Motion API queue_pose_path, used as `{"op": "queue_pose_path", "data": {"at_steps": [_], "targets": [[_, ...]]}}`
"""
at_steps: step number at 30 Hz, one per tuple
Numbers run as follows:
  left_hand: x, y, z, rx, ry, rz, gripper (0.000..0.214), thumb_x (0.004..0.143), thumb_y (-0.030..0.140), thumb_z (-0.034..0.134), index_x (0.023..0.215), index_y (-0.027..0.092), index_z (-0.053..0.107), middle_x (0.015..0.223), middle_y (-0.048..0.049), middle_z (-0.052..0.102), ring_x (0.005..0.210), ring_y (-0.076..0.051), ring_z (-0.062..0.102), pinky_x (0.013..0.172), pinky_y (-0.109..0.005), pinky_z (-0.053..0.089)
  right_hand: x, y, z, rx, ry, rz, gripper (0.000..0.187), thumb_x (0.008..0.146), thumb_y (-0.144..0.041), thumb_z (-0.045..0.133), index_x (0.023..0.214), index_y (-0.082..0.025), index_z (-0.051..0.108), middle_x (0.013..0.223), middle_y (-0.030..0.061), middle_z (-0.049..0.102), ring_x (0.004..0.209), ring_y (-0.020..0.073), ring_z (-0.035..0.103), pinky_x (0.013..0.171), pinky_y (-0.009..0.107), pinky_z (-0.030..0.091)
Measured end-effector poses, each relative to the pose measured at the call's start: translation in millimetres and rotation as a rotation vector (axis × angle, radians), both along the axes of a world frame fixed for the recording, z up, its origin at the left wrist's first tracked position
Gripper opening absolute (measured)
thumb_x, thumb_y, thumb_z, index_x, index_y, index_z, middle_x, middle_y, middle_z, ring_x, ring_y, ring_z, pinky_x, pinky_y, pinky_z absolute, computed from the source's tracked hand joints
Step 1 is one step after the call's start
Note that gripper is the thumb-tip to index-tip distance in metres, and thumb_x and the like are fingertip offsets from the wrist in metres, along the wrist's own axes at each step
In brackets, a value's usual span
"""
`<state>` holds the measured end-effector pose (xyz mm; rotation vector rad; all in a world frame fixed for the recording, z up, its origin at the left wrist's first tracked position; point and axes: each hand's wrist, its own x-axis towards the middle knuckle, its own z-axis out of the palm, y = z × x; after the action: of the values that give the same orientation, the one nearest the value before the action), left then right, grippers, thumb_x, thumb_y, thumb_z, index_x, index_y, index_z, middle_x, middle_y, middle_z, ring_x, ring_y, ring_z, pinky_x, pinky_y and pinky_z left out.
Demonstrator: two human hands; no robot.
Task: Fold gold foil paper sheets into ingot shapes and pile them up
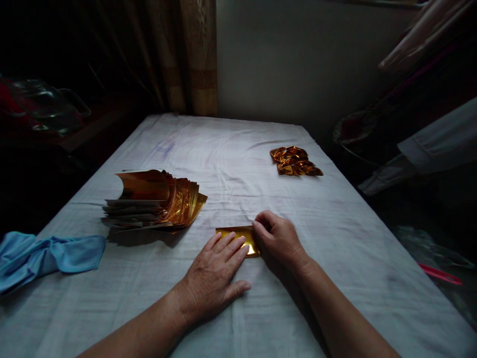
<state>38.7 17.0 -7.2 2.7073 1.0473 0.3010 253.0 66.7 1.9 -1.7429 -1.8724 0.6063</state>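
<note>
Apparently folded foil (251, 239) under left fingers (233, 248)

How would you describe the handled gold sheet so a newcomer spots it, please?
On the white cloth, look front-centre. The gold sheet lies beneath the left hand, its right end at the right hand. Unlike the gold stack and far gold cluster, hands touch it.
</note>
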Motion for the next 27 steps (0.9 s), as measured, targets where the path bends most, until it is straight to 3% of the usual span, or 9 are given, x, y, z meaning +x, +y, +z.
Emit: {"op": "queue_pose_path", "data": {"at_steps": [4, 10, 15, 19, 27], "targets": [[1, 1, 0.5, -0.003, -0.001, 0.006, 0.065, 0.096, 0.057, 0.050, 0.149, 0.020, 0.042, 0.152, -0.0109, 0.048, 0.141, -0.031, 0.042, 0.120, -0.053, 0.026, -6, -6, 1.4, 0.060, -0.090, 0.134, 0.016, 0.090, -0.028, 0.056, 0.084, -0.021, 0.069, 0.082, 0.0025, 0.071, 0.076, 0.0156, 0.064, 0.071, 0.024, 0.043], [1, 0, -0.2, -0.012, -0.051, 0.030, 0.059, 0.095, 0.049, 0.055, 0.145, 0.018, 0.044, 0.150, -0.0117, 0.050, 0.141, -0.029, 0.042, 0.120, -0.052, 0.026, -10, -9, 6.0, -0.001, -0.300, 0.123, 0.014, 0.093, -0.028, 0.058, 0.093, -0.023, 0.071, 0.092, 0.0030, 0.070, 0.081, 0.0156, 0.064, 0.069, 0.025, 0.041], [2, 0, 3.9, -0.040, -0.046, 0.036, 0.051, 0.093, 0.048, 0.058, 0.134, 0.018, 0.053, 0.150, -0.0108, 0.051, 0.140, -0.031, 0.043, 0.120, -0.053, 0.026, -10, -24, 8.5, -0.002, -0.304, 0.113, 0.014, 0.092, -0.030, 0.060, 0.099, -0.023, 0.069, 0.096, 0.0031, 0.067, 0.083, 0.0161, 0.062, 0.071, 0.025, 0.041], [3, 2, 7.8, -0.047, -0.035, 0.023, 0.051, 0.092, 0.044, 0.062, 0.135, 0.019, 0.052, 0.149, -0.0103, 0.051, 0.139, -0.030, 0.044, 0.120, -0.053, 0.027, -14, -43, 8.4, 0.091, -0.266, 0.115, 0.013, 0.087, -0.030, 0.064, 0.096, -0.021, 0.067, 0.099, 0.0064, 0.065, 0.095, 0.0214, 0.058, 0.083, 0.030, 0.043], [-2, 5, 10.0, -0.005, -0.019, -0.035, 0.042, 0.093, 0.046, 0.059, 0.125, 0.019, 0.057, 0.147, -0.0135, 0.053, 0.139, -0.029, 0.045, 0.119, -0.052, 0.028, -5, -53, -7.6, 0.147, -0.121, 0.135, 0.013, 0.088, -0.020, 0.061, 0.101, -0.021, 0.065, 0.108, 0.0075, 0.064, 0.104, 0.0226, 0.057, 0.093, 0.036, 0.044]]}}
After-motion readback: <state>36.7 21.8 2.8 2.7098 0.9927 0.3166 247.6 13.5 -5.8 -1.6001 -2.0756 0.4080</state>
